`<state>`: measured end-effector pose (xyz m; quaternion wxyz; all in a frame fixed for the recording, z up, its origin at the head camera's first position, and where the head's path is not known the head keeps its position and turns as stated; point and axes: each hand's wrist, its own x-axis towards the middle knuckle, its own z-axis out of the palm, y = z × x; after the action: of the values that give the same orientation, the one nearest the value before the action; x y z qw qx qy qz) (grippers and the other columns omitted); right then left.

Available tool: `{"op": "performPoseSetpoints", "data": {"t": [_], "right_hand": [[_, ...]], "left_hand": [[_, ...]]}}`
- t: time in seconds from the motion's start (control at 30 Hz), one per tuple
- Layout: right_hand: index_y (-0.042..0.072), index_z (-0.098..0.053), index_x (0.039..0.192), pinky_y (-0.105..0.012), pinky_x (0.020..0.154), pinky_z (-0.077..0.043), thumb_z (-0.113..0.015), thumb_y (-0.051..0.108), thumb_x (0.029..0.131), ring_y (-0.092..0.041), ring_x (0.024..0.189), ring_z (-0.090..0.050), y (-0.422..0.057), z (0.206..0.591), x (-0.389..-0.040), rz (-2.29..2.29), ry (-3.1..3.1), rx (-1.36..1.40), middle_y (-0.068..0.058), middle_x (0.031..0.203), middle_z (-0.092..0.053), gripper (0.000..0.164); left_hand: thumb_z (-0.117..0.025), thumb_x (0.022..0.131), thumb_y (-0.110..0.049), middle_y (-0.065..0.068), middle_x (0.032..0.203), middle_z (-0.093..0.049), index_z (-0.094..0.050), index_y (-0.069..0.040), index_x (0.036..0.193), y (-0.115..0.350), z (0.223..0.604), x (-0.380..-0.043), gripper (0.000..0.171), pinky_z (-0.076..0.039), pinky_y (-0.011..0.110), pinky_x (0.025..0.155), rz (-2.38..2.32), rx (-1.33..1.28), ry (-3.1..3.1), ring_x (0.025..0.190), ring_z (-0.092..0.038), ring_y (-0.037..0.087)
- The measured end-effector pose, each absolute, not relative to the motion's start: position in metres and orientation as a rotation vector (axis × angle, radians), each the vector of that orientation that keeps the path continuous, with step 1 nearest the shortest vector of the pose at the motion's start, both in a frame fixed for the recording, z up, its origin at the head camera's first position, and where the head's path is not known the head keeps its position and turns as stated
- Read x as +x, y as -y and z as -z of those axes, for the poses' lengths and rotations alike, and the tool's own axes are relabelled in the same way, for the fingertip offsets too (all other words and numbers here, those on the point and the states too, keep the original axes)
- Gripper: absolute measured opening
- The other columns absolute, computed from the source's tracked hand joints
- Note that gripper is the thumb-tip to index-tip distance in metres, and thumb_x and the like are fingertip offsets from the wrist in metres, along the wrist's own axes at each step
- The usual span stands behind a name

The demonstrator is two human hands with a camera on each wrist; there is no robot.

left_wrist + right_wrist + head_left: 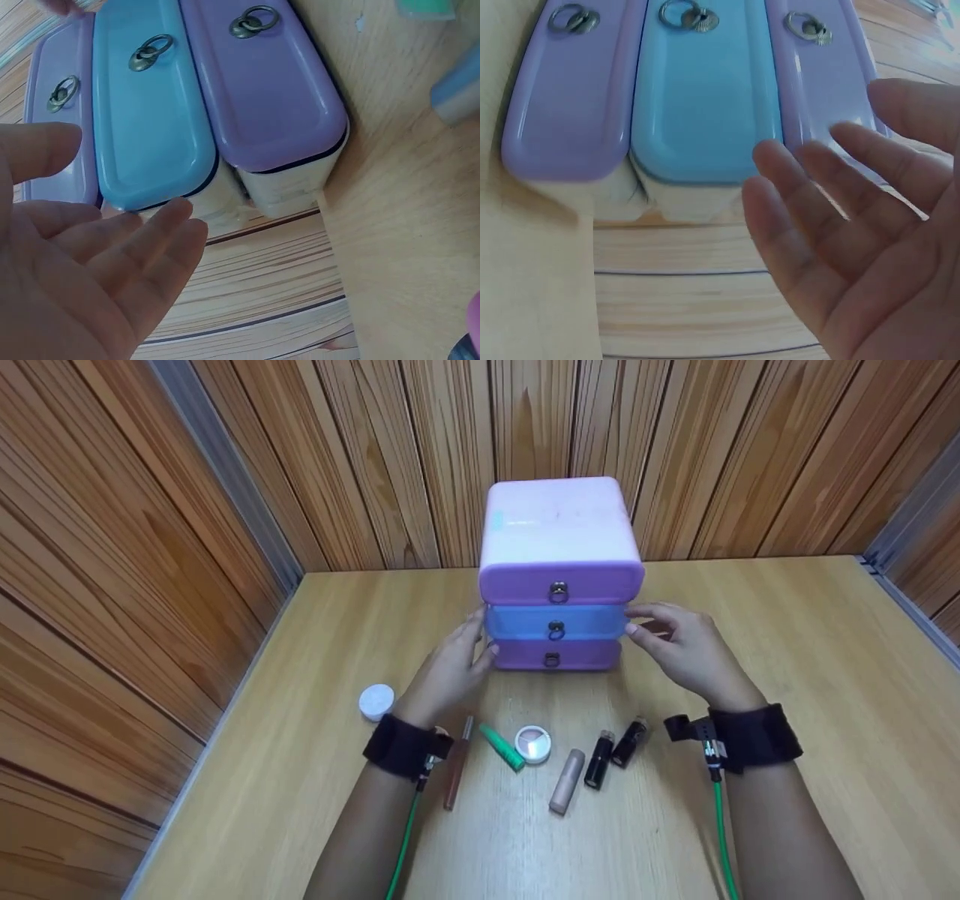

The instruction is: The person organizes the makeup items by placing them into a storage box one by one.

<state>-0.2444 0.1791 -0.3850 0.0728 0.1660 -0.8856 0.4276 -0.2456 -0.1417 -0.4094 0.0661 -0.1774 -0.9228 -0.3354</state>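
A small three-drawer box [559, 521] stands upright near the back of the table, with a purple top drawer [517, 583], a blue middle drawer [517, 622] and a purple bottom drawer [517, 655]. Each front carries a metal ring pull. My left hand [454, 664] is at the box's left side, fingers extended along it; in the left wrist view its fingertips [180, 214] overlap the blue drawer's end. On the opposite side, my right hand [686, 649] is held with fingers slightly bent and apart, fingertips [769, 154] close to the blue drawer. Neither hand grips anything.
Before the box lie a white round jar [376, 702], a brown pencil [458, 765], a green tube [502, 747], a round compact [532, 744], a greyish tube [567, 781] and two black tubes [598, 761]. Wooden walls [450, 457] rise behind and beside the table [787, 660].
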Motion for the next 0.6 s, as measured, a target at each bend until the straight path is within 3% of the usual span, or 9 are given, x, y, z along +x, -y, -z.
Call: {"op": "performPoseSetpoints", "data": {"t": [0.1,0.3,0.6], "right_hand": [[0.003,-0.063,0.125,-0.051,0.088,-0.049,-0.058,0.032,0.099,-0.031,0.108,-0.060,-0.1815,0.3869,-0.2454,-1.248,2.674,0.478,-0.012,0.131,-0.057,0.039],[0.000,-0.063,0.124,-0.052,0.093,-0.046,-0.058,0.032,0.099,-0.034,0.118,-0.054,-0.1833,0.3936,-0.2466,-1.238,2.762,0.534,-0.015,0.146,-0.043,0.041],[0.003,-0.062,0.126,-0.051,0.092,-0.046,-0.057,0.035,0.099,-0.031,0.114,-0.056,-0.1824,0.3866,-0.2476,-1.218,2.791,0.528,-0.010,0.141,-0.048,0.043]], "left_hand": [[-0.056,0.100,-0.023,0.009,0.153,-0.033,-0.024,-0.013,0.154,0.1423,0.4076,-0.2439,0.065,-0.030,0.040,0.109,1.032,-0.530,2.784,0.137,-0.036,0.023],[-0.055,0.100,-0.025,0.008,0.152,-0.034,-0.028,-0.009,0.153,0.1413,0.4112,-0.2425,0.061,-0.040,0.037,0.103,1.059,-0.539,2.784,0.128,-0.049,0.024],[-0.056,0.100,-0.024,0.008,0.147,-0.043,-0.034,-0.007,0.150,0.1415,0.4044,-0.2435,0.057,-0.044,0.035,0.098,0.986,-0.523,2.755,0.118,-0.056,0.020]]}}
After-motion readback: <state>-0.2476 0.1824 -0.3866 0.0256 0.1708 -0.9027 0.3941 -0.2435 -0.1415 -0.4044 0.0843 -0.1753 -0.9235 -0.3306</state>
